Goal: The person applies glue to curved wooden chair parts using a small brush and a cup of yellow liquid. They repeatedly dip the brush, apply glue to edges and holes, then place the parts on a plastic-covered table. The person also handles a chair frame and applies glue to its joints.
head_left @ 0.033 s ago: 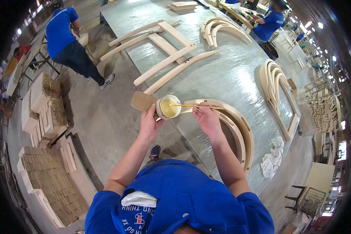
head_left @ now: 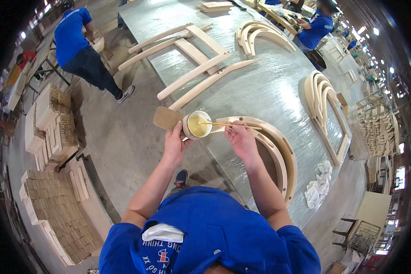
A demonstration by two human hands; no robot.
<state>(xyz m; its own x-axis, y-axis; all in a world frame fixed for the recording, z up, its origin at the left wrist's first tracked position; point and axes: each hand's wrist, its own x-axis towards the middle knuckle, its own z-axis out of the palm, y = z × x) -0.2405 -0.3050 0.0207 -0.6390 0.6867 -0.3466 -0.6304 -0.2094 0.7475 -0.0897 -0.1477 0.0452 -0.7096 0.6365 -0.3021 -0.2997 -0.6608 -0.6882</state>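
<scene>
My left hand (head_left: 174, 142) holds a small round cup (head_left: 197, 125) of pale yellow glue, together with a flat brown piece of board (head_left: 167, 118) that sticks out to the left. My right hand (head_left: 241, 137) pinches a thin wooden stick (head_left: 228, 123) whose tip dips into the cup. Both hands hover over the near edge of a long table (head_left: 269, 86) covered in shiny film. Curved wooden chair parts (head_left: 278, 146) lie on the table just under and to the right of my right hand.
Straight wooden rails (head_left: 192, 59) and more curved pieces (head_left: 260, 36) (head_left: 322, 98) lie on the table. White rags (head_left: 318, 185) sit near its right end. Stacks of small wooden parts (head_left: 50, 132) stand at the left. A person in blue (head_left: 82, 50) walks at the left; another (head_left: 317, 27) works far right.
</scene>
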